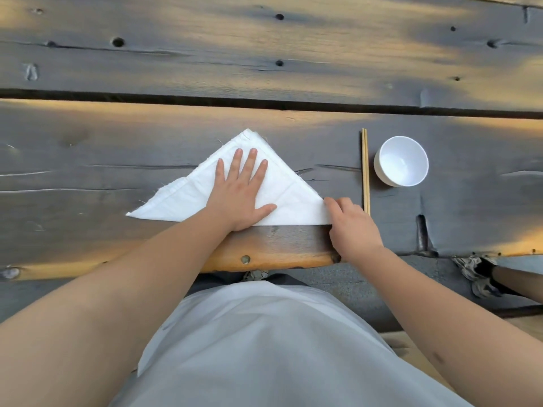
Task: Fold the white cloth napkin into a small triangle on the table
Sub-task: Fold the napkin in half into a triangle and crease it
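Napkin (188, 198) already big triangle on counter (88, 148). Left hand (239, 195) flat, fingers wide, pressing. Right hand (351, 227) fingers pinch right corner. Next: bring corner left, make smaller triangle.

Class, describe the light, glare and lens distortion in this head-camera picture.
Head view: warm, low light streaks the table orange amid grey shadow; the napkin is bright but keeps its creases; the bowl shows soft sheen, no hard glare; wide-angle distortion bows the plank gap and enlarges the forearms.
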